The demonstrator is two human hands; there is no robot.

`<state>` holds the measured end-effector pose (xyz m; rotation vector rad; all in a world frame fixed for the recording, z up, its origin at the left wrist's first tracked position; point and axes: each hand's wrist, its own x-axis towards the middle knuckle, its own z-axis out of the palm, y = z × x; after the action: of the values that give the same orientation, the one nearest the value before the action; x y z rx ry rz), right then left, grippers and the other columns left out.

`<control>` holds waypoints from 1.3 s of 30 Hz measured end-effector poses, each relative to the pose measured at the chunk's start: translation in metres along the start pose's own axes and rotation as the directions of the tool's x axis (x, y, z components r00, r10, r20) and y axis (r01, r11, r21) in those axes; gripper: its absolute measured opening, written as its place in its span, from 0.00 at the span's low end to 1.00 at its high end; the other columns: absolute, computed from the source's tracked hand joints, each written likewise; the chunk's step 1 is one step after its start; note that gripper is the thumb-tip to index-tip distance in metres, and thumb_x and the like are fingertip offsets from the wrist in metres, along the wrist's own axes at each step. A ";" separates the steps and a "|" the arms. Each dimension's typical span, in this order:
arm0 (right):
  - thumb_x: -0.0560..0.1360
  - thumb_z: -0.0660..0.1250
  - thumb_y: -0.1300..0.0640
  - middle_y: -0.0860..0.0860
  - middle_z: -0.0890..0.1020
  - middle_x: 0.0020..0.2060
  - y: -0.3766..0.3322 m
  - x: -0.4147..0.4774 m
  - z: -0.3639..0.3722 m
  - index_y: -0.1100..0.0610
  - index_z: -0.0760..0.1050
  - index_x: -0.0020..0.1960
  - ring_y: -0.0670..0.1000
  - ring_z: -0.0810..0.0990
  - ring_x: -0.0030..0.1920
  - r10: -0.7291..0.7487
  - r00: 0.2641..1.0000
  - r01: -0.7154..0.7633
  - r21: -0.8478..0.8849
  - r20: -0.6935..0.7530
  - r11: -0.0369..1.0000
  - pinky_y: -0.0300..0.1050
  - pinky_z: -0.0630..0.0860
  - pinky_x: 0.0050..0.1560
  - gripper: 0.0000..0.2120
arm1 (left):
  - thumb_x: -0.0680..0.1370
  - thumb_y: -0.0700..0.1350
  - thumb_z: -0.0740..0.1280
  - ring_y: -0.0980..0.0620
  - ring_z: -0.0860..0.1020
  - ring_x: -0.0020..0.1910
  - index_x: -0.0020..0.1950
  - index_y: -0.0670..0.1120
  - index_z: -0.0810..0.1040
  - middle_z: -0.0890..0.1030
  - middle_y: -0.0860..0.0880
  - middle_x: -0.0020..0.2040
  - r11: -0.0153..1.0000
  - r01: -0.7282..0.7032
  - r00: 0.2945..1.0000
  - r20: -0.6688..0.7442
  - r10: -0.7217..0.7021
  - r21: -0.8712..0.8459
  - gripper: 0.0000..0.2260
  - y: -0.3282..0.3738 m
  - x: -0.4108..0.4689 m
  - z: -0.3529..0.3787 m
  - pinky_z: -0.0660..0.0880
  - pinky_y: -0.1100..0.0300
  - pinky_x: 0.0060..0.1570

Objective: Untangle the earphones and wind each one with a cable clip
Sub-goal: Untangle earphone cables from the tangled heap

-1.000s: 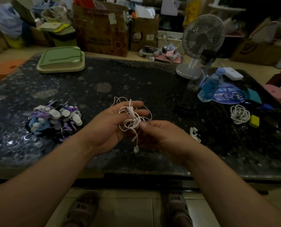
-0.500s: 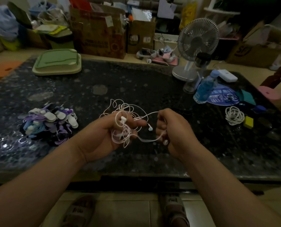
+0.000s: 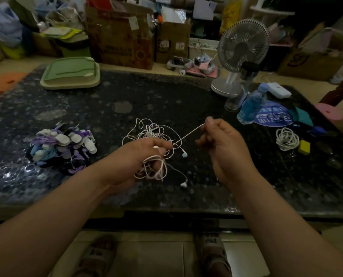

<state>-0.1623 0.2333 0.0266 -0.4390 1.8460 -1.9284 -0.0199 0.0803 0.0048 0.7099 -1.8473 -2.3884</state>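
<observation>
Nearest to us, below the left grip, a white earbud point(image 3: 183, 184) dangles on its lead just above the dark stone table point(image 3: 166, 96). The left hand point(image 3: 138, 156) is curled round the tangled earphones point(image 3: 152, 132); thin white loops spill out above and below the fist. Just right of that grip hangs a blue-tipped earbud point(image 3: 184, 154). The right hand point(image 3: 224, 148) pinches a single strand point(image 3: 188, 134) between thumb and forefinger. This strand runs taut and slanting down to the left fist, so both hands are holding cord and are a little apart. We judge that untangling is under way: one lead is being drawn free, but most of the knot remains, and no clip is on this set yet. Winding and clipping are still to come. Well left of the grip lies a heap of purple, blue and white pieces point(image 3: 62, 146); we cannot tell whether they are clipped sets or spare clips. Well right of the grip is a white coiled cable point(image 3: 286, 138) beside a yellow block point(image 3: 304, 147). Farther beyond the hands are a blue bottle point(image 3: 250, 108), a green tray point(image 3: 70, 73) and a desk fan point(image 3: 242, 45).
</observation>
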 end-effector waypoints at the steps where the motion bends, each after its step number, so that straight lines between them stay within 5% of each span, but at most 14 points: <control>1: 0.85 0.64 0.52 0.48 0.74 0.30 -0.001 0.001 -0.001 0.53 0.78 0.40 0.49 0.77 0.38 0.012 1.000 -0.010 0.085 -0.023 0.996 0.54 0.77 0.59 0.15 | 0.84 0.40 0.64 0.51 0.77 0.34 0.60 0.42 0.79 0.78 0.44 0.37 0.999 -0.006 1.000 -0.016 0.005 -0.054 0.07 0.001 0.000 -0.001 0.73 0.56 0.39; 5: 0.85 0.62 0.51 0.53 0.84 0.42 -0.016 0.002 -0.008 0.54 0.75 0.45 0.52 0.87 0.50 0.145 0.989 -0.127 0.584 0.017 0.802 0.54 0.80 0.60 0.12 | 0.83 0.43 0.65 0.44 0.80 0.44 0.61 0.39 0.78 0.83 0.37 0.40 0.986 0.000 0.994 -0.105 -0.017 -0.165 0.10 -0.002 0.003 -0.012 0.75 0.56 0.45; 7: 0.85 0.60 0.50 0.51 0.79 0.34 -0.022 0.000 -0.013 0.54 0.71 0.40 0.48 0.84 0.37 0.169 0.981 -0.191 0.677 0.099 0.710 0.48 0.83 0.46 0.16 | 0.84 0.45 0.66 0.45 0.81 0.44 0.61 0.39 0.80 0.84 0.36 0.45 0.988 0.004 0.994 -0.107 -0.020 -0.153 0.12 -0.004 0.002 -0.012 0.76 0.54 0.47; 9: 0.84 0.61 0.50 0.47 0.66 0.28 -0.026 -0.003 -0.016 0.52 0.68 0.38 0.44 0.67 0.26 0.204 0.968 -0.251 0.663 0.148 0.705 0.37 0.70 0.27 0.17 | 0.84 0.44 0.64 0.49 0.80 0.37 0.60 0.38 0.80 0.82 0.39 0.43 0.985 -0.029 0.991 -0.131 0.007 -0.168 0.11 -0.004 0.000 -0.008 0.78 0.58 0.39; 11: 0.84 0.62 0.51 0.46 0.63 0.28 -0.026 -0.004 -0.017 0.51 0.67 0.38 0.43 0.60 0.25 0.247 0.959 -0.285 0.517 0.142 0.807 0.36 0.57 0.23 0.16 | 0.85 0.43 0.63 0.53 0.75 0.29 0.58 0.39 0.80 0.80 0.45 0.38 0.983 -0.088 0.979 -0.194 0.056 -0.163 0.10 -0.002 0.001 -0.007 0.73 0.63 0.28; 13: 0.84 0.62 0.53 0.48 0.67 0.29 -0.021 -0.004 -0.018 0.52 0.69 0.42 0.44 0.62 0.24 0.267 0.961 -0.274 0.124 0.068 0.954 0.37 0.57 0.23 0.12 | 0.86 0.45 0.61 0.54 0.70 0.26 0.57 0.41 0.79 0.79 0.48 0.36 0.989 -0.135 0.956 -0.269 0.115 -0.057 0.09 -0.002 0.001 -0.011 0.68 0.63 0.26; 15: 0.85 0.64 0.52 0.50 0.76 0.35 -0.012 -0.008 -0.016 0.50 0.75 0.51 0.46 0.72 0.28 0.224 0.972 -0.181 -0.397 0.065 0.900 0.40 0.66 0.28 0.05 | 0.87 0.45 0.59 0.53 0.67 0.25 0.55 0.43 0.78 0.78 0.48 0.34 0.988 -0.158 0.949 -0.278 0.150 -0.003 0.10 -0.003 0.000 -0.016 0.65 0.62 0.26; 17: 0.84 0.65 0.46 0.48 0.84 0.44 -0.004 -0.015 -0.014 0.45 0.79 0.57 0.46 0.80 0.39 0.210 0.948 -0.009 -0.641 0.239 0.768 0.41 0.74 0.38 0.06 | 0.87 0.44 0.59 0.53 0.67 0.25 0.52 0.43 0.78 0.76 0.47 0.33 0.985 -0.164 0.964 -0.221 0.149 -0.053 0.10 -0.003 -0.002 -0.015 0.63 0.62 0.26; 22: 0.83 0.65 0.48 0.50 0.85 0.39 0.001 -0.029 -0.009 0.56 0.84 0.56 0.41 0.77 0.35 0.330 0.698 0.156 -0.585 0.636 0.796 0.32 0.72 0.36 0.14 | 0.78 0.45 0.64 0.51 0.69 0.29 0.43 0.44 0.74 0.71 0.46 0.34 0.960 -0.131 0.991 -0.026 0.129 -0.245 0.06 -0.001 -0.004 -0.011 0.65 0.61 0.29; 28: 0.84 0.60 0.46 0.51 0.83 0.42 -0.004 -0.023 -0.012 0.51 0.80 0.40 0.53 0.79 0.48 0.114 0.931 0.068 -0.472 0.346 0.879 0.52 0.75 0.56 0.19 | 0.74 0.39 0.69 0.46 0.78 0.35 0.44 0.45 0.74 0.78 0.43 0.37 0.996 -0.087 0.986 0.140 0.089 -0.024 0.05 -0.007 -0.012 -0.022 0.73 0.57 0.34; 31: 0.84 0.59 0.50 0.49 0.83 0.48 -0.011 -0.018 -0.011 0.53 0.78 0.39 0.49 0.79 0.52 0.004 0.992 0.049 -0.420 0.123 0.906 0.49 0.72 0.55 0.18 | 0.76 0.35 0.66 0.43 0.79 0.37 0.52 0.41 0.75 0.79 0.39 0.39 0.997 -0.030 0.980 0.198 0.015 0.073 0.06 -0.011 -0.015 -0.025 0.75 0.51 0.42; 35: 0.86 0.59 0.58 0.48 0.76 0.67 -0.005 -0.016 -0.014 0.48 0.78 0.63 0.51 0.73 0.67 0.034 0.946 0.274 -0.856 0.321 0.439 0.45 0.69 0.63 0.12 | 0.83 0.35 0.60 0.50 0.76 0.34 0.52 0.42 0.79 0.79 0.43 0.39 0.987 -0.050 0.998 0.050 0.042 0.155 0.08 -0.010 -0.022 -0.022 0.74 0.59 0.35; 37: 0.86 0.59 0.49 0.49 0.72 0.73 0.004 -0.020 -0.010 0.46 0.72 0.73 0.54 0.71 0.70 0.148 0.942 0.236 -0.908 0.301 0.345 0.50 0.68 0.69 0.16 | 0.85 0.38 0.61 0.52 0.74 0.32 0.55 0.41 0.79 0.77 0.45 0.37 0.987 -0.076 0.997 -0.002 0.078 0.144 0.08 -0.008 -0.024 -0.018 0.71 0.62 0.30; 39: 0.83 0.60 0.44 0.47 0.68 0.77 0.010 -0.030 -0.004 0.44 0.66 0.78 0.58 0.67 0.74 0.061 0.975 0.188 -0.941 0.213 0.283 0.59 0.67 0.73 0.23 | 0.85 0.40 0.62 0.52 0.73 0.31 0.55 0.41 0.79 0.77 0.46 0.36 0.983 -0.083 0.996 -0.030 0.089 0.164 0.07 -0.007 -0.028 -0.015 0.70 0.63 0.29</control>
<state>-0.1381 0.2519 0.0187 -1.0354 2.6786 -0.4287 0.0120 0.0776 0.0048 0.6660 -2.0307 -2.1760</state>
